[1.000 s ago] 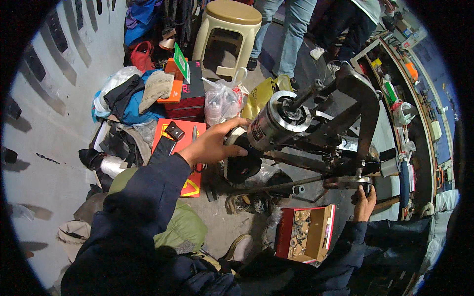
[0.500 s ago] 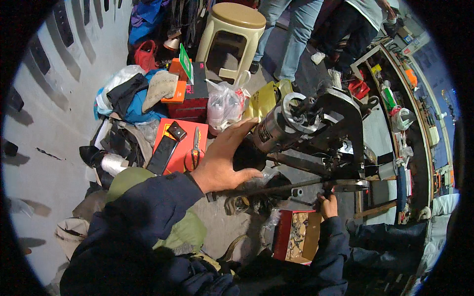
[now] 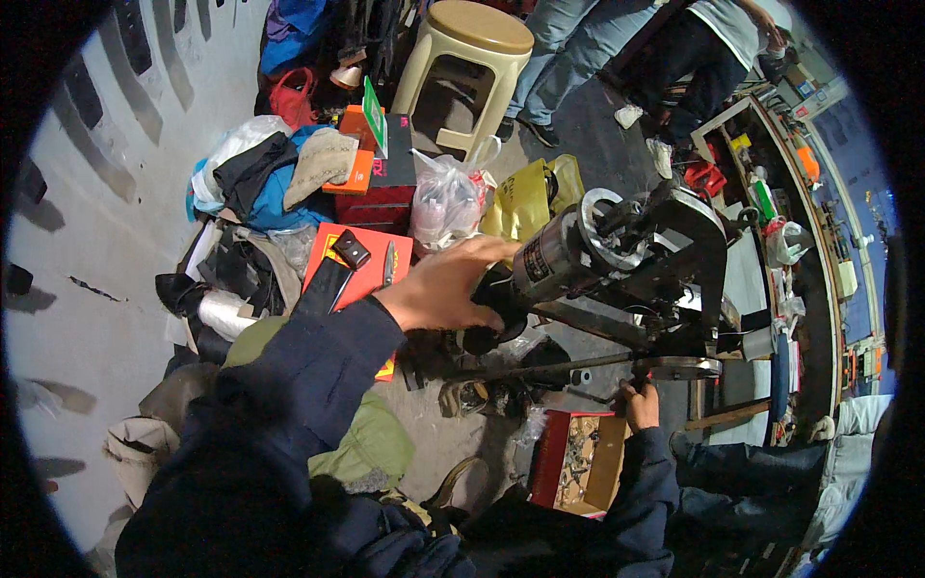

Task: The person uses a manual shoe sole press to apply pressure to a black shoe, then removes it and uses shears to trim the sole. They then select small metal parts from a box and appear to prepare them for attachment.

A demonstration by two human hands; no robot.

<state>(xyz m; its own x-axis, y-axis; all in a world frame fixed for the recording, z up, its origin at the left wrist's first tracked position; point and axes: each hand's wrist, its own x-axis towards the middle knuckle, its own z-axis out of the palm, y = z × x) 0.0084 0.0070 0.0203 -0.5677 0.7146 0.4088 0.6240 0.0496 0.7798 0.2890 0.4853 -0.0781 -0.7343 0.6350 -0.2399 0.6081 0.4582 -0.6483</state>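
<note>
A dark metal shoe-repair sewing machine (image 3: pixel 559 250), with a steel cylinder at its top, stands in front of me. My left hand (image 3: pixel 443 289) grips a black shoe (image 3: pixel 487 328) beside the cylinder, thumb curled over it; much of the shoe is hidden. My right hand (image 3: pixel 641 409) is low at the right, fingers closed on what looks like the handle of the metal handwheel (image 3: pixel 679 368). Below it lies an open red box (image 3: pixel 605 453) of small metal parts. Left of the machine, a red flat box (image 3: pixel 337 279) carries scissors (image 3: pixel 389 265) and small black items.
A beige stool (image 3: pixel 455 53) stands behind piled clothes (image 3: pixel 241 173), plastic bags (image 3: pixel 448 197) and a yellow bag (image 3: pixel 515 197). Two people's legs (image 3: pixel 559 67) are at the back. A cluttered shelf unit (image 3: pixel 819 260) runs along the right, a pale wall (image 3: pixel 96 289) along the left.
My left hand has shifted on the shoe, its thumb lower and further right than a second ago. My right hand has moved left and down from the side of the handwheel.
</note>
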